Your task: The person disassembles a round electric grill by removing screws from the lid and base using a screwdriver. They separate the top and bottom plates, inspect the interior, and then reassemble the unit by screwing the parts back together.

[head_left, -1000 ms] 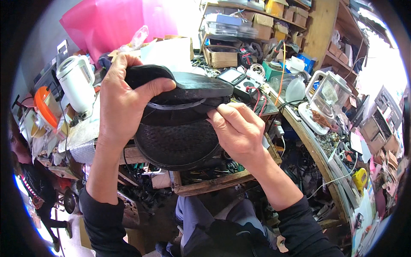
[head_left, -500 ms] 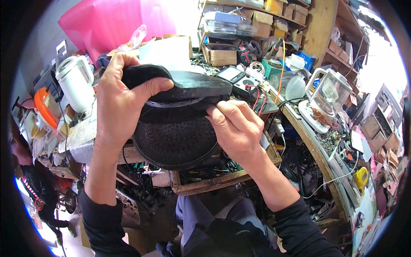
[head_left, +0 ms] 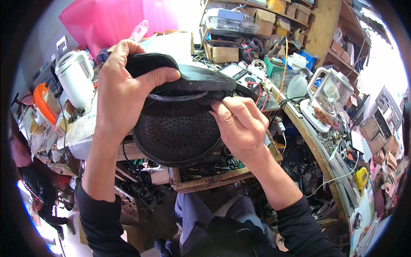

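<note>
A black device with a round perforated grille (head_left: 177, 137) is held up before me, over the bench drawer. Its upper part is a smooth, curved black panel (head_left: 203, 77), raised along the near side, with a thin grey rim (head_left: 180, 97) showing in the gap beneath. My left hand (head_left: 124, 88) is closed on the panel's left end, thumb on the near face and fingers behind. At the right end, just under the panel, my right hand (head_left: 242, 124) pinches the device's dark edge; its fingertips are partly hidden there. I cannot tell what kind of device it is.
An open wooden drawer (head_left: 214, 183) with loose parts sits below the device. A meter with red leads (head_left: 242, 79) lies behind it. On the right bench stands a clear jug (head_left: 332, 92); a white jug (head_left: 75, 79) stands at left. An orange cable (head_left: 284, 70) hangs at right.
My left hand and the panel have shifted slightly up and right, and more of the grille shows. My right hand has moved a little right, keeping its pinch.
</note>
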Action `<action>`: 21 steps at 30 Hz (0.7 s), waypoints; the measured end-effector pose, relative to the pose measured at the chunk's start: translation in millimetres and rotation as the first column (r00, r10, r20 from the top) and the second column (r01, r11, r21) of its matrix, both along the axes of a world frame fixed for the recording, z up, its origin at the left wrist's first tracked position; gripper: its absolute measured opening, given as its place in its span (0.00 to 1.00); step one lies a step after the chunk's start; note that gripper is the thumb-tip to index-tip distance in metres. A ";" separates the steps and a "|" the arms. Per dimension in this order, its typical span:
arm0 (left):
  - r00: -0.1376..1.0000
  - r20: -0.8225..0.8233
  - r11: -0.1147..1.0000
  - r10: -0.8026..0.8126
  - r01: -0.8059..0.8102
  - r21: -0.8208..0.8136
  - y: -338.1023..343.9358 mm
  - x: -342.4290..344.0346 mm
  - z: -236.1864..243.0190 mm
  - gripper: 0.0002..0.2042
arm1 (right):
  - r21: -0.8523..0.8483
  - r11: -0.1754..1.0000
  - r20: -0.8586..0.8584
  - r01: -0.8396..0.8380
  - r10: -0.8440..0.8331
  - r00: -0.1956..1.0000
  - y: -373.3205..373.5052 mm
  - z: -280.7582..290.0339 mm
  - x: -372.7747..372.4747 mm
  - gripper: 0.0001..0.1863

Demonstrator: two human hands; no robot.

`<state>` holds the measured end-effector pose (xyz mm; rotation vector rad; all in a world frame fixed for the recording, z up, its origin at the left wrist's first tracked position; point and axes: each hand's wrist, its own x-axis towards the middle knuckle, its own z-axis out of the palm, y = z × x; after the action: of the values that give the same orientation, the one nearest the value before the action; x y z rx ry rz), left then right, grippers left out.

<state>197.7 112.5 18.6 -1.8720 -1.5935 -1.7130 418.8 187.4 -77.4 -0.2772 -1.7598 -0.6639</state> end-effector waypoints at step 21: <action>0.985 -0.144 0.992 0.091 -0.078 0.095 -43.3 -1.3 -76.4 0.28 | -0.108 0.994 0.168 0.005 0.014 0.986 -25.2 -34.2 12.1 0.11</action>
<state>196.4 69.2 -57.8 -1.8158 -1.4932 -1.5449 430.9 162.2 -111.6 -0.2984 -1.9620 -0.6040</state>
